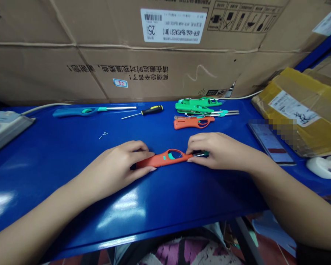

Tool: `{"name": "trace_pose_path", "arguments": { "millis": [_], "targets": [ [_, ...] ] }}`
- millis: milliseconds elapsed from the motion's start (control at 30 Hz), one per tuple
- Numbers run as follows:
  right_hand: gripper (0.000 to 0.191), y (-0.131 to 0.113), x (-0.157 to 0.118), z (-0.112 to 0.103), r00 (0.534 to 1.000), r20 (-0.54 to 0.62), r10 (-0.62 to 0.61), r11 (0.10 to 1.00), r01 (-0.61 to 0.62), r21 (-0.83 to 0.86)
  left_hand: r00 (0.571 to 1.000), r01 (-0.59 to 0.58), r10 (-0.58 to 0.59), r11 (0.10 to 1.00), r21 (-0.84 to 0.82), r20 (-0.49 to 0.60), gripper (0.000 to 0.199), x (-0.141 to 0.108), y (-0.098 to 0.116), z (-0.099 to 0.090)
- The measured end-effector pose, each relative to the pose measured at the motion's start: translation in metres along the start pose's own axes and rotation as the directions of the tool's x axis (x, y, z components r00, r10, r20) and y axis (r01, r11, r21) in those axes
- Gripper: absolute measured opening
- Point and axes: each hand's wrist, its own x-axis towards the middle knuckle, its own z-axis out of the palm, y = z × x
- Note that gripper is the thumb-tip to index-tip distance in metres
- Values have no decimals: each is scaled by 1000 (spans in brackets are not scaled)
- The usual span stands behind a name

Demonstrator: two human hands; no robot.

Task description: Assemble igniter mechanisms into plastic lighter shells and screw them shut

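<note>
An orange utility lighter [162,159] with a teal insert in its oval opening lies flat on the blue workbench [71,176]. My left hand [118,165] grips its rear end, with the fingers around the body. My right hand [217,151] holds the front end, where a thin metal nozzle [200,154] with a green part shows between the fingers. Just beyond the hands lies another orange lighter body [194,122], below a pile of green lighters [195,106]. A teal lighter [93,110] and a yellow-and-black screwdriver [145,110] lie along the back of the bench.
A large cardboard box [127,48] stands along the bench's back edge. On the right are a phone [270,143], a taped parcel [298,110] and a white object [325,165]. A power strip [5,127] sits at the left edge, with a cable running behind.
</note>
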Motion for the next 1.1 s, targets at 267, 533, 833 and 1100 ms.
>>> {"name": "trace_pose_path", "arguments": {
  "millis": [267, 533, 833, 1100],
  "targets": [
    [13, -1, 0, -1, 1000, -12, -12, 1000, 11, -27, 1000, 2, -2, 999, 43, -1, 28, 0, 2, 1],
    [11, 0, -2, -3, 1000, 19, 1, 999, -1, -36, 1000, 0, 1, 997, 73, -4, 28, 0, 4, 1],
    [12, 1, -3, -6, 1000, 15, 12, 999, -13, 34, 1000, -26, 26, 997, 68, -2, 32, 0, 0, 1],
    [9, -2, 0, -2, 999, 43, 12, 1000, -11, -23, 999, -31, 31, 996, 78, 10, 33, 0, 3, 1]
  ]
}}
